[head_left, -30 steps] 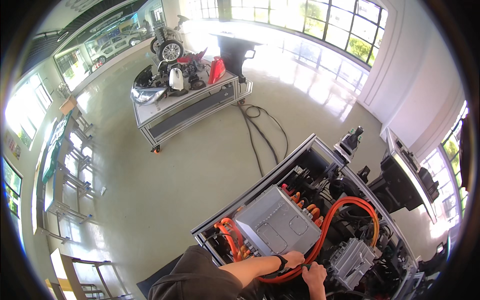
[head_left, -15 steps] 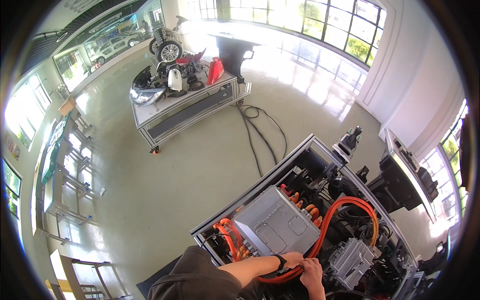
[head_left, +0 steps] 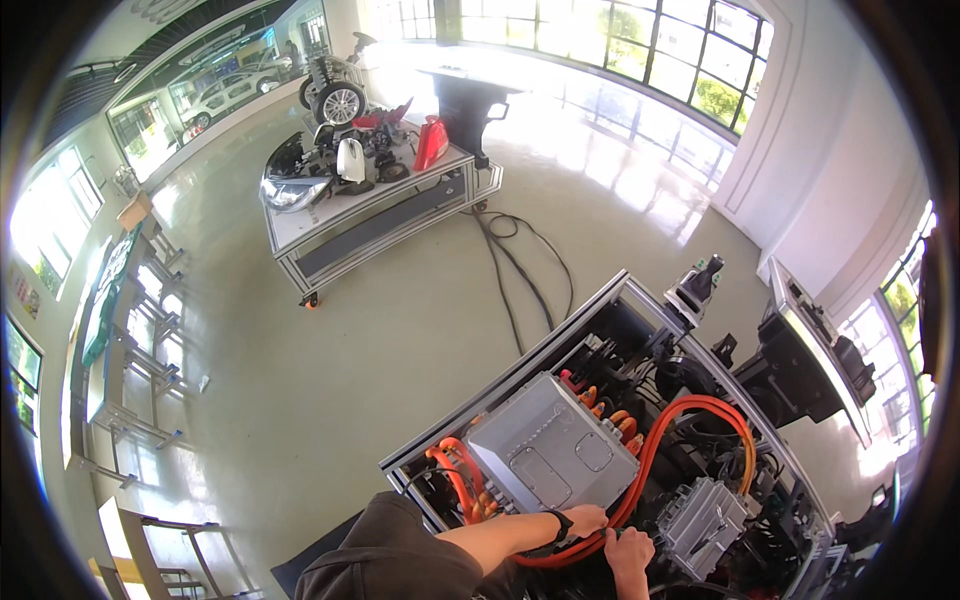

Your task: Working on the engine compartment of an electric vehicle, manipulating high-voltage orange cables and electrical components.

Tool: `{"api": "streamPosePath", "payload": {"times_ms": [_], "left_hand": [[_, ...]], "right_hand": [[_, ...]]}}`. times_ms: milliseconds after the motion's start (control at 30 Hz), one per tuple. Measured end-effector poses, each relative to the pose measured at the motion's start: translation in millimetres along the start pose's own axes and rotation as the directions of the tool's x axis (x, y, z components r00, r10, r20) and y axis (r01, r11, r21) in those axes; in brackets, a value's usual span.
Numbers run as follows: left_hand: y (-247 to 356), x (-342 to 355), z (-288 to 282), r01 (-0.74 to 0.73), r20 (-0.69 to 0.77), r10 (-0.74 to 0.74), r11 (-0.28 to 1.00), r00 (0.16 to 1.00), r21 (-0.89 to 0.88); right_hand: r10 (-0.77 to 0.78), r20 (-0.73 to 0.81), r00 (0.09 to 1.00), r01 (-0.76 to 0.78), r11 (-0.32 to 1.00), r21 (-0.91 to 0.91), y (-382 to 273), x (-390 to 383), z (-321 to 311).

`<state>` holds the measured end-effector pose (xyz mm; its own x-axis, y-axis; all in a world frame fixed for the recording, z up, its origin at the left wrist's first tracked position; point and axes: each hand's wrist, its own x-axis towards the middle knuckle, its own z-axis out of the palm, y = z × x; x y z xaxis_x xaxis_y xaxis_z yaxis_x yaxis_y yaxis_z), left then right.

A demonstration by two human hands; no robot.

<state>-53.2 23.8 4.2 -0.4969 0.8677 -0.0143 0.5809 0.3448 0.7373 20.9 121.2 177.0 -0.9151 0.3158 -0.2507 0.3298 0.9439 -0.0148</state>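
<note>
My left hand (head_left: 588,519), with a black band at its wrist, is closed beside the lower corner of a big grey metal box (head_left: 535,440). My right hand (head_left: 629,550) is closed too, just right of it and a little nearer to me. Thick orange cables (head_left: 648,470) run past the box and bend between and below my hands. What my fingers grip, if anything, is hidden from this view. To the right of my right hand sits a ribbed silver metal unit (head_left: 703,522).
An aluminium frame (head_left: 520,360) surrounds these parts, with a gear shifter (head_left: 697,285) at its far corner. Black cables (head_left: 515,265) lie on the floor. Farther off stands a wheeled bench (head_left: 380,215) with car parts. Tables (head_left: 120,350) line the left wall.
My right hand has shifted slightly right and toward me, opening a small gap from my left hand. The left hand has stayed nearly still.
</note>
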Motion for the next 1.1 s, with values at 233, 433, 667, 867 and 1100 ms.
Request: {"api": "streamPosePath", "payload": {"times_ms": [233, 433, 667, 867, 1100], "left_hand": [[1.7, -0.1, -4.8, -0.014, 0.046, 0.012, 0.999, 0.999, 0.052], [-4.1, 1.3, 0.9, -0.030, 0.052, 0.028, 0.999, 0.998, 0.042], [-4.4, 2.1, 2.5, -0.021, -0.001, 0.021, 0.999, 1.000, -0.026], [-7.8, 6.4, 6.3, -0.067, 0.013, 0.066, 0.994, 0.998, 0.089], [-4.3, 4.9, 4.0, -0.030, 0.045, 0.026, 0.996, 0.999, 0.082]], "right_hand": [[-0.135, 0.018, 0.991, 0.134, 0.989, 0.054, -2.7, -0.5, -2.5], [-0.468, -0.145, 0.872, 0.475, 0.880, 0.020, 6.6, 4.4, 5.8], [-0.245, -0.241, 0.939, 0.283, 0.949, 0.141, -9.3, -6.7, -11.9], [-0.036, 0.063, 0.997, 0.042, 0.995, -0.095, -2.5, 0.2, -11.3], [-0.190, 0.049, 0.980, 0.191, 0.982, 0.003, 1.6, -0.1, -2.9]]}}
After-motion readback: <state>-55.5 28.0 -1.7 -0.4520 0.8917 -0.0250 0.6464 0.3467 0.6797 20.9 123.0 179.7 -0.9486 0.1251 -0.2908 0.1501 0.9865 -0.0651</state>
